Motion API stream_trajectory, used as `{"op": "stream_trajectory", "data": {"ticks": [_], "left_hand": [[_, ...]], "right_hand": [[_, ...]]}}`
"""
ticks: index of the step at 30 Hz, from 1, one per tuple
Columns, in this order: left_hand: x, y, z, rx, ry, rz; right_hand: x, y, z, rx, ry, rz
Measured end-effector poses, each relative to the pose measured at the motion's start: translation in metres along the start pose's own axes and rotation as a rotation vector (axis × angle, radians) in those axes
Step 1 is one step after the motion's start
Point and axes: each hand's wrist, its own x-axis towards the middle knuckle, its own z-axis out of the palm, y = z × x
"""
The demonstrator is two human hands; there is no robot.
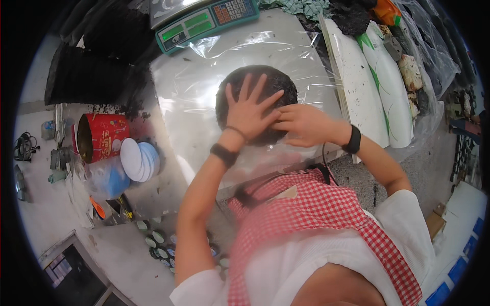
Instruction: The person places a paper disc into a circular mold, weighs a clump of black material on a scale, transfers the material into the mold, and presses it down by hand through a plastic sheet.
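A round black disc [287, 84] with a rough surface lies on clear plastic film [196, 109] spread over a metal tabletop. My left hand [250, 113] presses flat on the disc's middle, its fingers spread wide. At the disc's right edge is my right hand [306, 124], palm down with its fingers stretched toward the left. Its fingertips meet the thumb side of my left hand, and I see nothing held in them. Both hands hide much of the disc's lower half.
A digital scale [206, 25] stands at the far edge. Left are a pile of black flaky material [92, 76], a red tin [104, 136] and round white discs [133, 159]. White boards [352, 81] and a white-and-green bag [390, 92] lie along the right.
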Motion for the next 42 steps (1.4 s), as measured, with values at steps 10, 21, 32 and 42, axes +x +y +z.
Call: {"op": "stream_trajectory", "data": {"ticks": [10,21,32,42], "left_hand": [[0.005,-0.002,0.034,-0.142,-0.395,-0.072],[-0.015,-0.018,0.060,0.277,-0.213,-0.036],[-0.007,-0.005,0.063,0.142,-0.127,-0.207],[0.006,-0.006,0.058,-0.045,-0.056,-0.052]], "right_hand": [[0.062,0.085,0.039,-0.016,0.355,0.096],[-0.068,0.026,0.042,-0.441,0.457,0.618],[-0.069,-0.029,-0.080,0.521,0.215,0.437],[0.015,0.059,0.041,1.805,0.684,0.392]]}}
